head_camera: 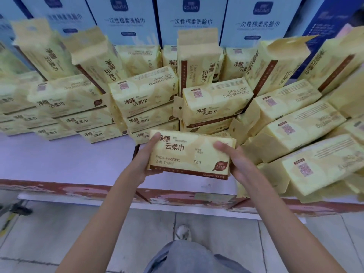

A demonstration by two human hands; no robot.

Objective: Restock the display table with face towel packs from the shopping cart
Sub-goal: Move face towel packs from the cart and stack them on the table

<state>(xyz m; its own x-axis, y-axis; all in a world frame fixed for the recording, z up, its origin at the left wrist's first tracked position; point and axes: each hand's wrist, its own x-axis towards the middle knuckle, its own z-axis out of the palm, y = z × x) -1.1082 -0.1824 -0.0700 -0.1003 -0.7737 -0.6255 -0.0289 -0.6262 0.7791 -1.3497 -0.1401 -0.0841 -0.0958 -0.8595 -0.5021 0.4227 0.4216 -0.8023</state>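
A yellow face towel pack (189,154) with brown lettering is held flat over the front of the display table (65,156). My left hand (146,156) grips its left end, thumb on top. My right hand (234,160) grips its right end the same way. Just behind the pack stand stacks of the same yellow packs (145,99), some lying flat, some upright (199,60). The shopping cart is not in view.
Blue-and-white cartons (189,18) line the back of the table. More yellow packs (307,154) pile loosely at the right, reaching the table's front edge. Bare pale tabletop lies at the front left. Below are the tiled floor (59,233) and my shoe (183,232).
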